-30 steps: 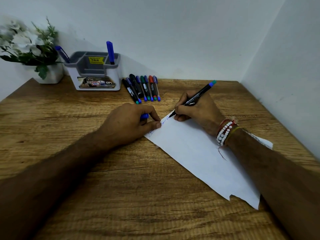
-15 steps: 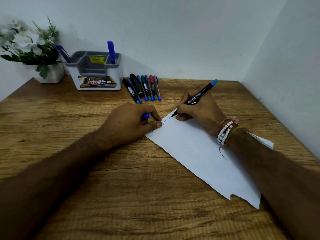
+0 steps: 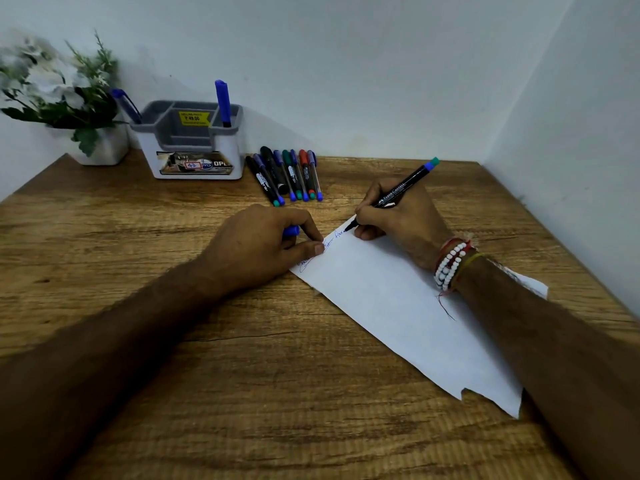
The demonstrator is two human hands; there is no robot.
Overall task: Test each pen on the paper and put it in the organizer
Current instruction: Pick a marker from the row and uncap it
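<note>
My right hand (image 3: pixel 398 220) grips a black pen (image 3: pixel 394 194), tip on the paper's (image 3: pixel 398 306) far corner. My left hand (image 3: pixel 263 247), curled around its blue cap (image 3: pixel 291 231), pins the paper's edge.

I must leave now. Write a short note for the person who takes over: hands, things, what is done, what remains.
Right hand: holds the black pen, tip on the paper.
Left hand: pins the paper's corner and holds a blue cap.
Done: two blue pens stand in the organizer; blue scribbles on the paper.
Left: cap this pen, store it, then test the row of pens beside the organizer.
</note>
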